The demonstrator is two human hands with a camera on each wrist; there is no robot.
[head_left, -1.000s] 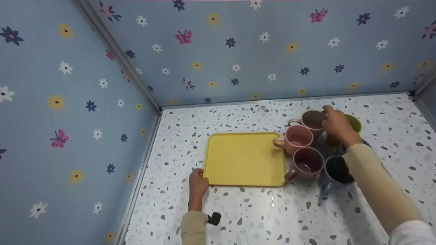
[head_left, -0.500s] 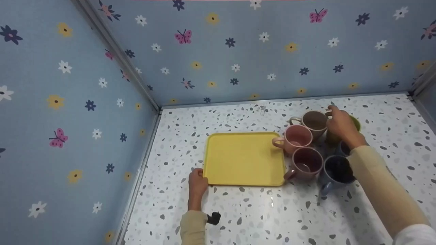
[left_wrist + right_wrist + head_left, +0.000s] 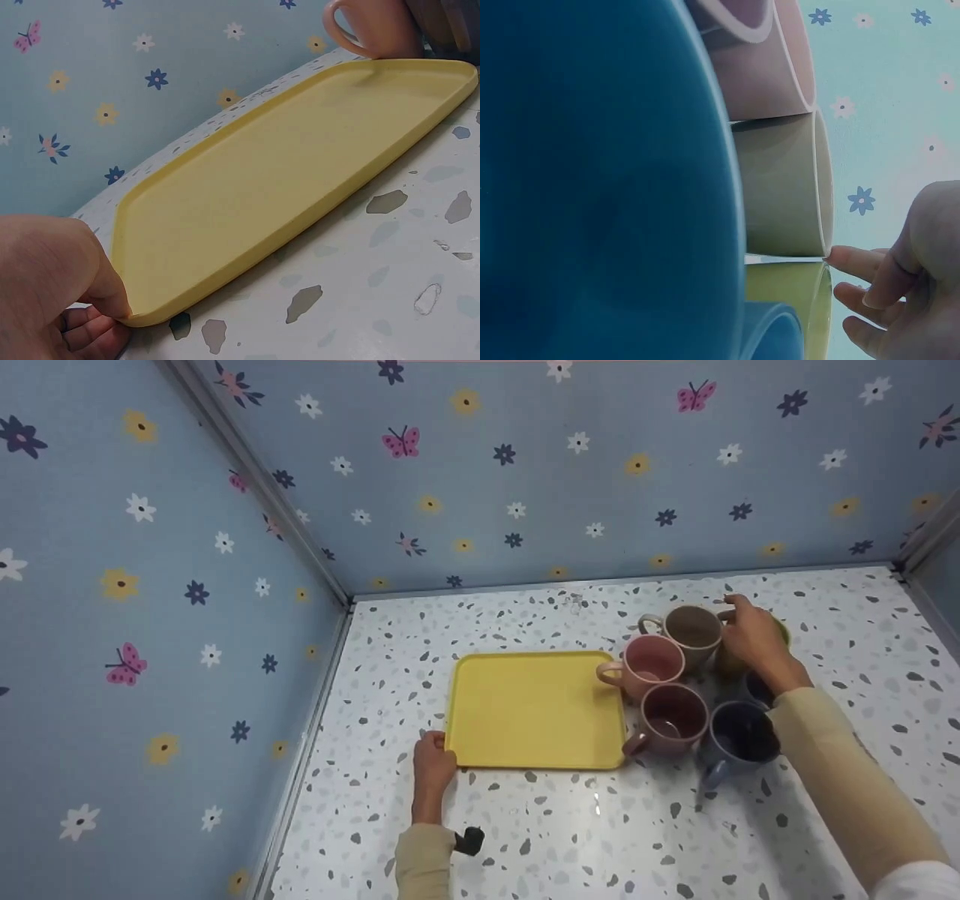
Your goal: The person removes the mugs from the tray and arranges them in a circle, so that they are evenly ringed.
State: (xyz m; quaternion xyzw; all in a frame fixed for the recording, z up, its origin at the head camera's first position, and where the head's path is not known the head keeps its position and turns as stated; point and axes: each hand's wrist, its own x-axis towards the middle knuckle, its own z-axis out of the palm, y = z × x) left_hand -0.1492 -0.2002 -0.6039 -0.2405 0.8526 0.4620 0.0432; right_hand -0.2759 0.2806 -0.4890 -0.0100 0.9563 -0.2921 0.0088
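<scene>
My left hand pinches the near left corner of a yellow tray, thumb on the rim and fingers curled below. At the right, my right hand reaches over a cluster of mugs. In the right wrist view its index fingertip is right at the rim of a grey-brown mug. The other fingers extend loosely by the rim of a green mug, mostly hidden by the hand in the head view. A pink mug stands beside the grey-brown one, its handle over the tray's right edge.
A maroon mug and a large blue mug stand nearer, with a second blue mug partly under the right arm. Flower-printed walls bound the speckled white table at the back and left.
My right hand has moved slightly right, its fingers shifting off the grey-brown mug's top. That mug sits slightly further right. The left hand and tray stay put.
</scene>
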